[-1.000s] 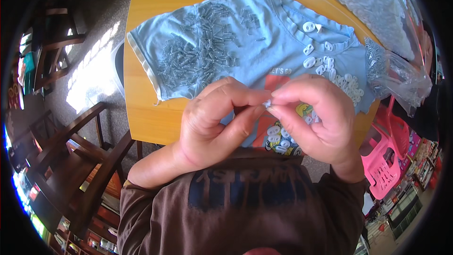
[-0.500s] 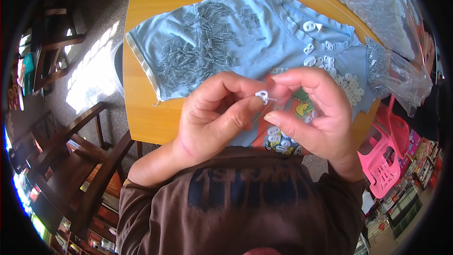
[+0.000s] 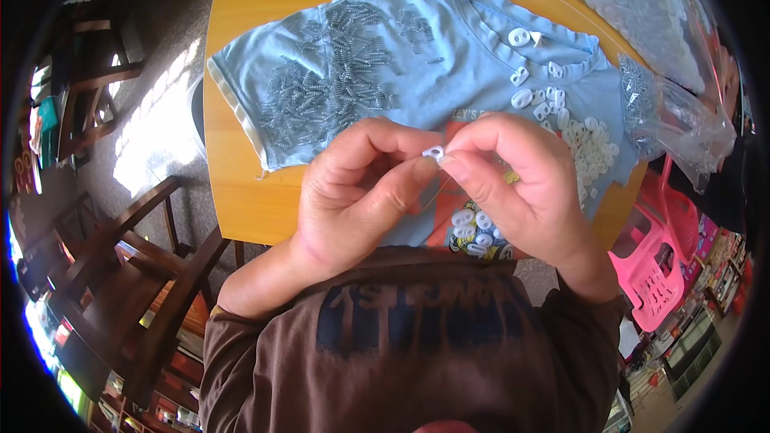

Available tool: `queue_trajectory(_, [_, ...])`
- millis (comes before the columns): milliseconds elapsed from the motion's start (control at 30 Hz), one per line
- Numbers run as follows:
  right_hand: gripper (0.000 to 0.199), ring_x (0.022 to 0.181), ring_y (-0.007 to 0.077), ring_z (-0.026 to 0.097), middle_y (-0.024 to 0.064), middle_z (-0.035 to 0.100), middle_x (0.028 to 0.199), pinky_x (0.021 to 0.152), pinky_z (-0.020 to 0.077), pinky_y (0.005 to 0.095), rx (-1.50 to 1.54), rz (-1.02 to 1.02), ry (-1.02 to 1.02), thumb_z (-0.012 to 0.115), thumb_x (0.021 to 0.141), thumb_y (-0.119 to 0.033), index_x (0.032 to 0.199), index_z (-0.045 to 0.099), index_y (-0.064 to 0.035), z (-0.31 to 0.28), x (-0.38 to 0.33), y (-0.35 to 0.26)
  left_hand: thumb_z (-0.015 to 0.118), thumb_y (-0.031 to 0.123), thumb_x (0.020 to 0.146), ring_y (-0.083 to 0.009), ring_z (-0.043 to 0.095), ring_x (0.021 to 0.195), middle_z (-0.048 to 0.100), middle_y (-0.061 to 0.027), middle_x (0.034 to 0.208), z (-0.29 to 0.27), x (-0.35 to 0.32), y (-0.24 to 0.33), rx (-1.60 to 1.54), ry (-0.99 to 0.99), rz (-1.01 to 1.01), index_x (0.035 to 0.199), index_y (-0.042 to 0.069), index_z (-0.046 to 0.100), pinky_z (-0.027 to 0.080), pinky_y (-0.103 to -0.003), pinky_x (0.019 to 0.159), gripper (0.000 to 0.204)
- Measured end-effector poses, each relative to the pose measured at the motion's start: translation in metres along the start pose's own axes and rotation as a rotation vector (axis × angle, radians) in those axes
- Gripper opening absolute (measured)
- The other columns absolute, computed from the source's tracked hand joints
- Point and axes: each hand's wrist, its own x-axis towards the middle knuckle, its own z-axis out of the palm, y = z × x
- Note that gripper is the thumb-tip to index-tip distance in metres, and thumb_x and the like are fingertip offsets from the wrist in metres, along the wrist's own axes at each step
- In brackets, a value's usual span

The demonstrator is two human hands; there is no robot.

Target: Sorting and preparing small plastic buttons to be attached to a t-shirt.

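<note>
Between the thumb and forefinger of my left hand (image 3: 349, 196) is a small white plastic piece with holes (image 3: 434, 151). My right hand (image 3: 521, 184) pinches at the right end of that piece, where a thin metal spring showed earlier; its fingertips now hide the spring. Both hands are above a light blue T-shirt (image 3: 441, 96) spread on a wooden table (image 3: 249, 200). Many loose metal springs (image 3: 337, 72) lie on the shirt's left side. Loose white plastic pieces (image 3: 589, 148) are scattered to the right, and a small cluster of white pieces (image 3: 477, 232) lies below my right hand.
A clear bag of white pieces (image 3: 634, 12) rests at the far right, with a clear bag of small metal parts (image 3: 638, 104) nearer. Beyond the table's right edge is a pink plastic chair or basket (image 3: 654, 273). Dark wooden chairs (image 3: 136, 256) stand to the left.
My right thumb and forefinger, apart half a second ago, have come left and closed at the white piece's end, covering the spring. The left hand keeps its pinch and has shifted slightly left.
</note>
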Motion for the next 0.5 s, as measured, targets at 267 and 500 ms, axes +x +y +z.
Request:
queue_trajectory(267, [0.012, 0.061, 0.0188, 0.053, 0.0078, 0.055, 0.071, 0.056, 0.0417, 0.0288, -0.224, -0.016, 0.057, 0.064, 0.075, -0.002, 0.084, 0.056, -0.0007, -0.030, -0.014, 0.004, 0.057, 0.000, 0.084, -0.0052, 0.051, 0.060, 0.061, -0.0052, 0.083, -0.008, -0.001, 0.000, -0.048, 0.138, 0.047, 0.100, 0.001, 0.054, 0.043, -0.017, 0.055, 0.016])
queue_trajectory(500, [0.027, 0.075, 0.0269, 0.052, 0.0080, 0.054, 0.079, 0.067, 0.0405, 0.0368, -0.549, -0.076, -0.145, 0.070, 0.064, -0.004, 0.086, 0.056, -0.0053, -0.019, -0.036, 0.007, 0.056, 0.001, 0.084, -0.0058, 0.050, 0.060, 0.061, -0.0058, 0.084, -0.006, 0.001, -0.001, -0.055, 0.108, 0.053, 0.100, 0.001, 0.054, 0.042, -0.019, 0.055, 0.016])
